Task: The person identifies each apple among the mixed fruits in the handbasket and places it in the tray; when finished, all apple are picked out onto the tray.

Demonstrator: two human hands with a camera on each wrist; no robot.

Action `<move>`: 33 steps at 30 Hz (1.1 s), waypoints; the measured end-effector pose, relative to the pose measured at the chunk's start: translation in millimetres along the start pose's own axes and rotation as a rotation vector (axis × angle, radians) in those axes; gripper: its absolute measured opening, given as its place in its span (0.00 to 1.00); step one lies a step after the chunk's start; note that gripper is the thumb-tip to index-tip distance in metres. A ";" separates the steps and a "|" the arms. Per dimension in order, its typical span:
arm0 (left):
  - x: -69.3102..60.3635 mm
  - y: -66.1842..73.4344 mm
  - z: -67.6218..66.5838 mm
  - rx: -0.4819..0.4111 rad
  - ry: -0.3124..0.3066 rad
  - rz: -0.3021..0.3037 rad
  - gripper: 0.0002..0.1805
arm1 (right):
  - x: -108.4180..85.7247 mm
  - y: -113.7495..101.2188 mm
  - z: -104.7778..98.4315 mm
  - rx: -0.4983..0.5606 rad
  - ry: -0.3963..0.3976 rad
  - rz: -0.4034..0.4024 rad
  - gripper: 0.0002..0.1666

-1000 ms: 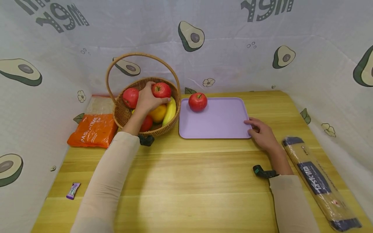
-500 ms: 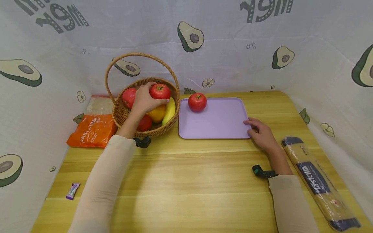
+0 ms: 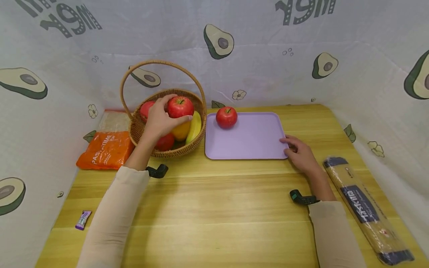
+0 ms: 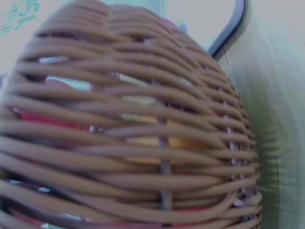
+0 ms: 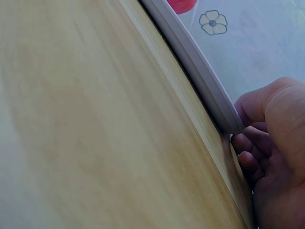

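Note:
In the head view my left hand (image 3: 160, 117) grips a red apple (image 3: 180, 107) between thumb and fingers, over the wicker basket (image 3: 179, 150). Below it in the basket are a banana (image 3: 194, 127), an orange-yellow fruit (image 3: 181, 131), and red fruits (image 3: 165, 142). The basket's woven wall (image 4: 119, 100) fills most of the left wrist view and hides that hand. My right hand (image 3: 300, 153) holds the right edge of a lilac tray (image 3: 251, 141). In the right wrist view its thumb (image 5: 257, 106) lies against the tray rim (image 5: 205, 81), with curled fingers lower down. Another red apple (image 3: 226, 117) sits at the tray's back left.
An orange pasta bag (image 3: 108, 150) lies left of the basket. Nearer the front left is a small purple wrapped snack (image 3: 83, 220). A long noodle pack (image 3: 365, 208) lies along the right side of the wooden table (image 3: 221, 208). A patterned cloth (image 3: 261, 74) hangs behind.
My left hand has drawn slightly left and toward me, with the apple lifted a little above the other fruit. The right hand and tray have stayed put.

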State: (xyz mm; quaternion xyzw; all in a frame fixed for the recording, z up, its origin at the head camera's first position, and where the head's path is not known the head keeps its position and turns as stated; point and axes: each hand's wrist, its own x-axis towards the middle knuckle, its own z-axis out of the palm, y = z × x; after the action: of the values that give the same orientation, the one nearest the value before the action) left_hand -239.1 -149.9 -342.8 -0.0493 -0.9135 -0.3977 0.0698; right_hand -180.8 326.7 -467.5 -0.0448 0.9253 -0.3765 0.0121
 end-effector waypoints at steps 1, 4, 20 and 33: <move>-1.4 1.4 0.2 -0.014 0.007 0.005 0.48 | 0.0 -0.2 -0.3 0.001 -0.001 0.002 0.26; -5.9 5.8 2.3 -0.049 0.015 0.013 0.48 | -0.3 -0.9 -1.2 -0.006 -0.002 0.008 0.26; -17.3 31.7 29.4 -0.335 0.025 0.080 0.42 | 0.6 -1.4 0.0 -0.015 0.002 -0.006 0.26; -15.8 58.3 62.8 -0.412 -0.051 0.129 0.40 | -0.2 -2.7 -1.7 -0.008 0.000 0.007 0.26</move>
State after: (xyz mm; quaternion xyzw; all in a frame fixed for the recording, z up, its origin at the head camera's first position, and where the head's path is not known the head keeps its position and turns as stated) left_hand -220.6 -64.8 -345.8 -0.1310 -0.8093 -0.5694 0.0606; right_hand -180.4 325.9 -464.4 -0.0414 0.9269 -0.3727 0.0132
